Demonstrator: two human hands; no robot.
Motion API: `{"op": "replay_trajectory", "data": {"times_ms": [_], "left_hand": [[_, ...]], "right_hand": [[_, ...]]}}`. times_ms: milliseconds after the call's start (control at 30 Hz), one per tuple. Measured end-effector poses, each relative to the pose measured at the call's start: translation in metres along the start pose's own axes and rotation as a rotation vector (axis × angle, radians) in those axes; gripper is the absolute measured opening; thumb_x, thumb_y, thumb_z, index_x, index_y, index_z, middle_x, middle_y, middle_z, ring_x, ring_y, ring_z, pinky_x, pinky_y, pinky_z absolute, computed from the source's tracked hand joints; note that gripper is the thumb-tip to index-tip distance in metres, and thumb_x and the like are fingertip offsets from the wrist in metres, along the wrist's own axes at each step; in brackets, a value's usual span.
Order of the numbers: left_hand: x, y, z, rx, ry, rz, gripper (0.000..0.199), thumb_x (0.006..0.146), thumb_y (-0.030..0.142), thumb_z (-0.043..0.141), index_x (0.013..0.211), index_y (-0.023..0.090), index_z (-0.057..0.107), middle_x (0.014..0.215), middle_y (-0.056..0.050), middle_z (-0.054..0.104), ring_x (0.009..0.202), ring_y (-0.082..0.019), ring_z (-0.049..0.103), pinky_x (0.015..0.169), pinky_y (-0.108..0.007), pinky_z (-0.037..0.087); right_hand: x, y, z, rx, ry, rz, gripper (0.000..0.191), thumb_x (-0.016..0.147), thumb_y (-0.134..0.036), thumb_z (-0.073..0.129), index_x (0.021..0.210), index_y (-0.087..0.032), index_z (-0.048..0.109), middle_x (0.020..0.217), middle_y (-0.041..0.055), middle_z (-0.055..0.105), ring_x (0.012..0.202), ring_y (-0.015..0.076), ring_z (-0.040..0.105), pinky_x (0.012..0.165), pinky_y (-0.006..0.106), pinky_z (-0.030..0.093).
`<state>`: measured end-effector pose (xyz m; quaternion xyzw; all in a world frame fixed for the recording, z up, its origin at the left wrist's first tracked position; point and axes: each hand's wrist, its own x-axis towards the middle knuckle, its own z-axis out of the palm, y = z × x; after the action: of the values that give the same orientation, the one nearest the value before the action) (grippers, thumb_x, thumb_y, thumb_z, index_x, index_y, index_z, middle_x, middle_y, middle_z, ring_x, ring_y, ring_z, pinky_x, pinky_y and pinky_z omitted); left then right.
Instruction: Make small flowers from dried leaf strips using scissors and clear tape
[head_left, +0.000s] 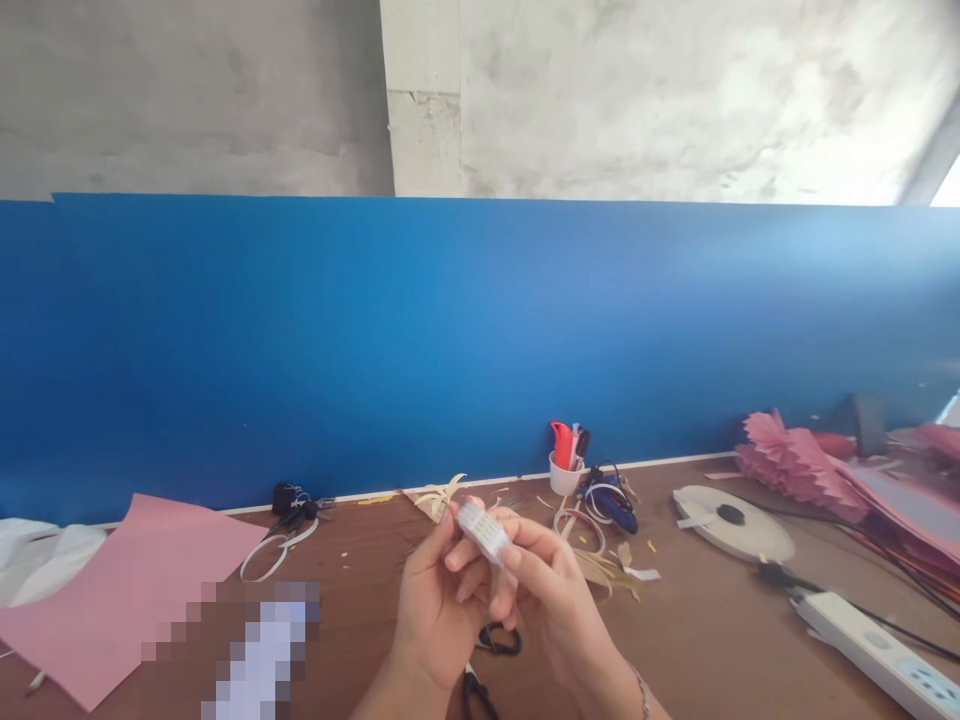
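Observation:
A small whitish block with rows of faint marks [484, 532] is held up between both hands, above the brown table. My left hand [433, 600] grips its upper left end with thumb and fingers. From the other side, my right hand [551, 590] pinches its lower right end, fingers curled. Black-handled scissors [474, 692] lie on the table below and between the hands, partly hidden by them. Behind the hands are pale curled strips [439, 497].
Pink paper [142, 590] lies left, near a black cord bundle [289, 503]. A white cup [564, 474] holds red and black items. At right are a white disc [731, 525], a power strip [877, 640] and pink ruffled paper [795, 465]. A blue partition [450, 330] stands behind.

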<state>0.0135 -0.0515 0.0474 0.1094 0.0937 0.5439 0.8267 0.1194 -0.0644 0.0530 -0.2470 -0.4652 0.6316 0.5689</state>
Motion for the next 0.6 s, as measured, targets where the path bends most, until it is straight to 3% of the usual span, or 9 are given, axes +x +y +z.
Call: {"op": "replay_trajectory", "data": {"times_ms": [467,600], "left_hand": [[0.011,-0.002,-0.008,-0.006,0.184,0.034,0.016,0.085,0.025,0.059,0.078,0.01,0.059,0.042,0.009,0.04,0.03,-0.003,0.033,0.031,-0.016,0.03],[0.01,0.007,-0.007,0.025,0.115,0.058,0.019,0.084,0.027,0.06,0.091,0.009,0.061,0.042,0.01,0.039,0.031,-0.006,0.034,0.032,-0.02,0.035]], "right_hand": [[0.007,0.009,-0.005,0.046,0.084,0.028,0.025,0.075,-0.038,0.069,0.075,-0.013,0.066,0.072,0.0092,0.074,0.042,0.0109,0.056,0.046,0.022,0.042],[0.009,0.008,-0.007,0.055,0.012,0.018,0.025,0.074,-0.036,0.071,0.085,-0.013,0.07,0.072,0.0083,0.073,0.05,0.0124,0.061,0.048,0.02,0.045]]}}
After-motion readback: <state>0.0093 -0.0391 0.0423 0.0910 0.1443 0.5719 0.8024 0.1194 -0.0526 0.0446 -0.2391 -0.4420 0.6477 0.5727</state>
